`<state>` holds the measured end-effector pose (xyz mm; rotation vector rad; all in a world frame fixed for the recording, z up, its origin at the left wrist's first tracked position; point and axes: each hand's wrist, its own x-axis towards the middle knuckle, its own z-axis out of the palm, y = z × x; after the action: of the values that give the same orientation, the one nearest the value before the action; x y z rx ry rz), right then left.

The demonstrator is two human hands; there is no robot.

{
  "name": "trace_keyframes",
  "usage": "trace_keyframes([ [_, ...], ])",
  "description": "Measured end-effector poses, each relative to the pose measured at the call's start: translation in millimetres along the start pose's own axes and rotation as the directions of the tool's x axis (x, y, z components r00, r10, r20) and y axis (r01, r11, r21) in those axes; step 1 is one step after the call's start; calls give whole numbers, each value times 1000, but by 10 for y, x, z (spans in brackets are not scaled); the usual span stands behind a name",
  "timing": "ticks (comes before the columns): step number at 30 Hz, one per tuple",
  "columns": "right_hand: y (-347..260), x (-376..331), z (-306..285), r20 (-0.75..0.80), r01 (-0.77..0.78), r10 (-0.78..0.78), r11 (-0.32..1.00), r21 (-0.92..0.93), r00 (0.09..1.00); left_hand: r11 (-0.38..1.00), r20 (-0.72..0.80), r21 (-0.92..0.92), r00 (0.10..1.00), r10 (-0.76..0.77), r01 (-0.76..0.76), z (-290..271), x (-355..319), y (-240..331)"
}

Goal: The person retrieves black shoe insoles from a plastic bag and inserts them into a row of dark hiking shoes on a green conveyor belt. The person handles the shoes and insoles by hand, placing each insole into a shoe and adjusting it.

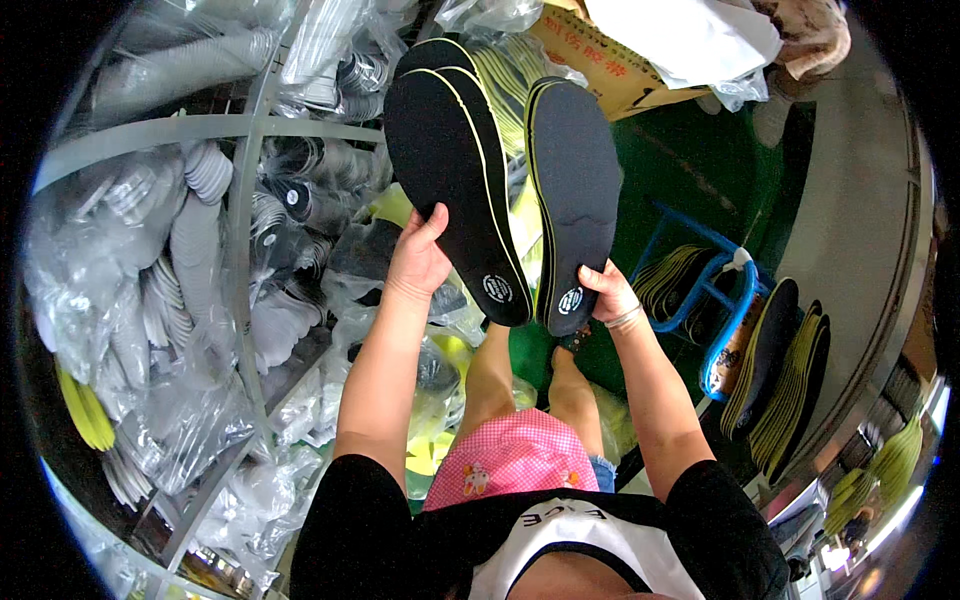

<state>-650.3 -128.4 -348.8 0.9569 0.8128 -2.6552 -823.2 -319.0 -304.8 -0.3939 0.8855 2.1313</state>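
My left hand (420, 252) is closed on the outer edge of a few black shoe insoles (447, 150) with yellow-green rims. They overlap, with their rounded toe ends pointing away from me. Beside them, my right hand (610, 291) grips a second stack of dark insoles (575, 180) near the heel, with the thumb on top. A round white print marks the heel of each top insole. The two stacks lean toward each other at the heels. Further yellow-green insole edges (500, 75) show behind them; how these are held is hidden.
Metal racks (243, 200) on the left hold insoles in clear plastic bags (110, 240). A cardboard box (590, 65) with white sheets stands at the far side. On the right, a blue tubular frame (735, 320) stands among insole stacks (790, 400) above a green floor (680, 170).
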Motion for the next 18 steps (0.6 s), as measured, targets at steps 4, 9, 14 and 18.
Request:
trace_keyframes([
  [4,40,-154,-1,-15,34,-33,998,51,999,999,18,38,1000,10,-10,155,-89,2],
  [9,102,-89,-64,-51,28,-26,998,48,998,999,18,50,1000,1,-2,66,-40,-9],
  [14,249,347,-213,-113,-3,-9,994,-109,994,996,-114,66,992,-56,64,-472,280,-63],
  [18,398,809,-532,-194,-106,52,954,-281,980,989,-280,119,959,-47,83,-912,597,-89],
])
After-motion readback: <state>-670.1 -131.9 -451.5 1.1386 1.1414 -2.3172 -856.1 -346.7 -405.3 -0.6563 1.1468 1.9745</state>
